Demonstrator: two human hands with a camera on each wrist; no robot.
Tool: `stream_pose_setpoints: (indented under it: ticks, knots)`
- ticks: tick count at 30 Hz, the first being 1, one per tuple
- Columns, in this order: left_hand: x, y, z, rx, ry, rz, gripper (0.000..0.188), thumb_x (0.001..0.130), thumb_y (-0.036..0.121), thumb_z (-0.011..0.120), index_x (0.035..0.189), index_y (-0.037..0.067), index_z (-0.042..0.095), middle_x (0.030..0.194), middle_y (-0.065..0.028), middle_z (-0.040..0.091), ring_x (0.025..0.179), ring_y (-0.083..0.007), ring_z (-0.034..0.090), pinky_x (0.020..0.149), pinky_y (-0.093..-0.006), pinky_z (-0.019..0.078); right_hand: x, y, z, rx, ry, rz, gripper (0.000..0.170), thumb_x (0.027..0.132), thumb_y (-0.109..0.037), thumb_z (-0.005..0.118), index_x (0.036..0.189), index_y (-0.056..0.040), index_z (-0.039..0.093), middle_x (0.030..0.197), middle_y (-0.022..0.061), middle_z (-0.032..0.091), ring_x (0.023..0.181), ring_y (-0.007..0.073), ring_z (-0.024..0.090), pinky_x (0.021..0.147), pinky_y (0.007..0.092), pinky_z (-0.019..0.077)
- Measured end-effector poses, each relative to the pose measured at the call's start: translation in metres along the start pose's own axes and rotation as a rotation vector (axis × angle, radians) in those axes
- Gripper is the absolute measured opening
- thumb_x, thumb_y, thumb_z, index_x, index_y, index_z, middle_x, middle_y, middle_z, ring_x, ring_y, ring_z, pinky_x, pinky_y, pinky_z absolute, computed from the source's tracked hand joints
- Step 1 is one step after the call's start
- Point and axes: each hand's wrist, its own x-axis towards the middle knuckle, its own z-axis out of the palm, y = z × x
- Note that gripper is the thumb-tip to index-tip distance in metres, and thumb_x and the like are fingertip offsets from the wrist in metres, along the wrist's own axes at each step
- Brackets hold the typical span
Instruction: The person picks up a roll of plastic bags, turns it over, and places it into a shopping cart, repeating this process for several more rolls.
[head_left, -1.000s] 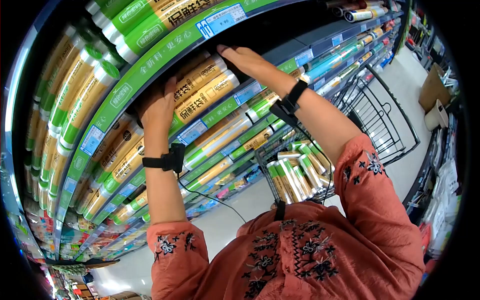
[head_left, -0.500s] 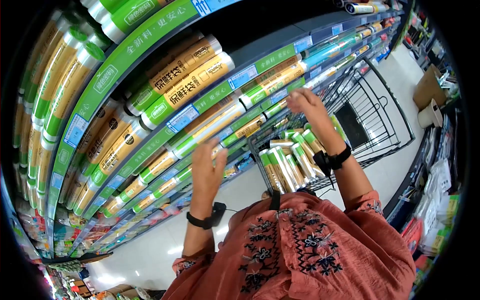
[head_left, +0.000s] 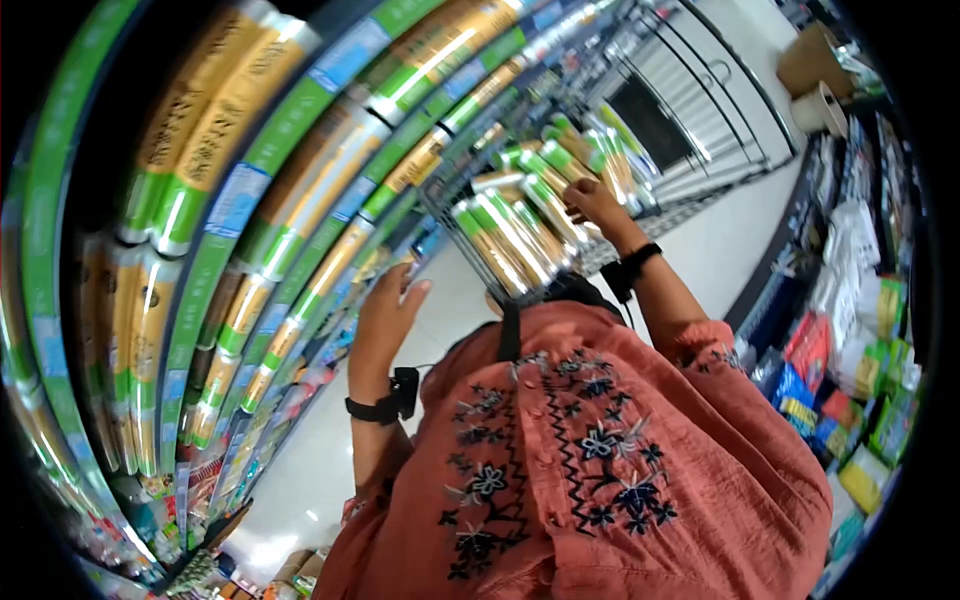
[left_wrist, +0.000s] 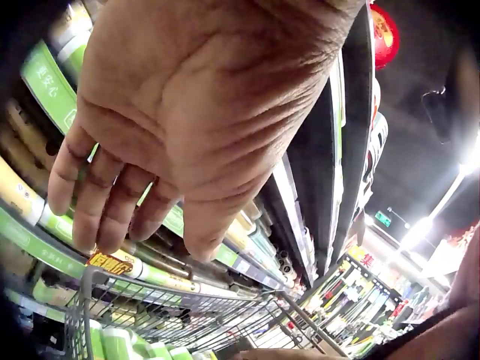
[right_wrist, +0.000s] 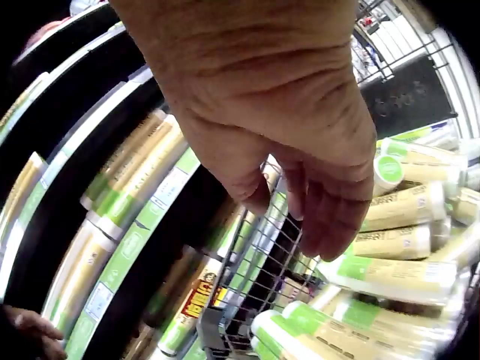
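My right hand [head_left: 600,210] hovers over the shopping cart, its fingers loosely bent and holding nothing. Just below it lie several rolls [head_left: 512,245] with green and kraft-brown wrapping and silvery ends, piled in the cart. The right wrist view shows these rolls [right_wrist: 397,277] beside and below the fingertips. My left hand [head_left: 385,320] hangs in the air between the shelves and my body, fingers extended and nothing in it. In the left wrist view its bare palm [left_wrist: 202,112] is visible, with the wire cart basket [left_wrist: 172,294] beyond the fingers.
Tiered shelves on the left carry similar rolls [head_left: 235,110] behind green edge strips with blue price tags [head_left: 238,200]. The cart's far end holds a dark panel [head_left: 650,122]. On the right, another shelf holds bagged goods [head_left: 850,250], with a cardboard box [head_left: 808,60] farther back.
Both hands have left the two rolls on the shelf and drawn back. The right hand has moved over the cart; the left hangs lower, beside the shelves. The head view has swung right.
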Motion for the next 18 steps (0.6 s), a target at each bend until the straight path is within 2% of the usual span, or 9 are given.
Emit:
stream_pose_setpoints:
  ticks: [4, 7, 8, 11, 12, 13, 15, 17, 18]
  knots:
    - [-0.003, 0.001, 0.012, 0.003, -0.083, -0.026, 0.050, 0.096, 0.036, 0.067, 0.129, -0.001, 0.059, 0.120, -0.0248, 0.067, 0.110, -0.0354, 0.068, 0.093, -0.0414, 0.0528, 0.001, 0.033, -0.002, -0.064, 0.000, 0.030, 0.034, 0.094, -0.028, 0.065, 0.110, 0.0024, 0.064, 0.092, 0.0098, 0.068, 0.080, 0.0206, 0.070, 0.064, 0.0344, 0.0562]
    - [-0.003, 0.007, 0.012, -0.005, -0.081, -0.022, 0.050, 0.097, 0.036, 0.065, 0.129, -0.002, 0.058, 0.121, -0.0251, 0.067, 0.112, -0.0358, 0.067, 0.093, -0.0412, 0.0526, 0.017, 0.057, 0.002, -0.176, -0.008, 0.085, 0.031, 0.092, -0.029, 0.067, 0.108, -0.0014, 0.066, 0.090, 0.0061, 0.068, 0.081, 0.0166, 0.068, 0.064, 0.0316, 0.0568]
    - [-0.003, 0.009, 0.012, -0.008, -0.082, -0.020, 0.051, 0.097, 0.036, 0.065, 0.129, -0.002, 0.058, 0.122, -0.0253, 0.067, 0.112, -0.0360, 0.067, 0.094, -0.0412, 0.0524, 0.021, 0.065, 0.001, -0.277, -0.018, 0.067, 0.033, 0.089, -0.027, 0.067, 0.106, 0.0016, 0.066, 0.091, 0.0129, 0.071, 0.085, 0.0253, 0.071, 0.069, 0.0371, 0.0576]
    - [-0.006, 0.015, 0.011, -0.014, -0.089, -0.065, 0.055, 0.096, 0.039, 0.065, 0.131, -0.003, 0.058, 0.122, -0.0253, 0.067, 0.113, -0.0356, 0.067, 0.095, -0.0413, 0.0515, 0.042, 0.095, 0.007, -0.785, 0.047, -0.113, 0.039, 0.086, -0.028, 0.068, 0.106, 0.0052, 0.065, 0.098, 0.0236, 0.071, 0.094, 0.0383, 0.069, 0.081, 0.0433, 0.0562]
    - [-0.008, 0.009, 0.013, -0.016, -0.080, -0.075, 0.055, 0.096, 0.039, 0.065, 0.131, -0.003, 0.057, 0.122, -0.0254, 0.067, 0.113, -0.0355, 0.067, 0.096, -0.0413, 0.0513, 0.048, 0.110, 0.010, -0.737, 0.089, -0.205, 0.044, 0.083, -0.028, 0.069, 0.109, 0.0071, 0.064, 0.105, 0.0307, 0.068, 0.104, 0.0463, 0.065, 0.092, 0.0458, 0.0521]
    - [-0.010, 0.005, 0.014, -0.019, -0.070, -0.083, 0.055, 0.096, 0.039, 0.065, 0.131, -0.003, 0.057, 0.121, -0.0255, 0.067, 0.112, -0.0354, 0.067, 0.096, -0.0413, 0.0512, 0.051, 0.105, 0.013, -0.767, 0.049, -0.068, 0.047, 0.083, -0.030, 0.070, 0.113, 0.0060, 0.064, 0.109, 0.0305, 0.068, 0.108, 0.0453, 0.065, 0.093, 0.0464, 0.0523]
    - [-0.014, 0.001, 0.014, 0.012, -0.094, -0.130, 0.055, 0.096, 0.039, 0.065, 0.131, -0.003, 0.058, 0.121, -0.0262, 0.067, 0.111, -0.0351, 0.067, 0.095, -0.0416, 0.0515, 0.049, 0.097, 0.022, -0.745, 0.130, 0.000, 0.048, 0.074, -0.029, 0.075, 0.103, 0.0091, 0.066, 0.104, 0.0305, 0.070, 0.100, 0.0440, 0.069, 0.086, 0.0476, 0.0554]
    - [-0.019, -0.004, 0.015, 0.043, -0.124, -0.162, 0.055, 0.097, 0.039, 0.065, 0.131, -0.003, 0.058, 0.121, -0.0266, 0.067, 0.110, -0.0353, 0.067, 0.094, -0.0419, 0.0517, 0.058, 0.088, 0.022, -0.736, 0.020, 0.154, 0.048, 0.069, -0.022, 0.078, 0.102, 0.0093, 0.065, 0.102, 0.0301, 0.071, 0.100, 0.0432, 0.069, 0.083, 0.0454, 0.0570]
    - [-0.021, -0.007, 0.016, 0.068, -0.131, -0.159, 0.055, 0.097, 0.039, 0.065, 0.131, -0.003, 0.057, 0.121, -0.0265, 0.067, 0.109, -0.0351, 0.067, 0.093, -0.0424, 0.0520, 0.067, 0.101, 0.026, -0.743, 0.118, 0.112, 0.041, 0.066, -0.018, 0.078, 0.096, 0.0081, 0.069, 0.096, 0.0285, 0.072, 0.094, 0.0416, 0.071, 0.080, 0.0439, 0.0581]
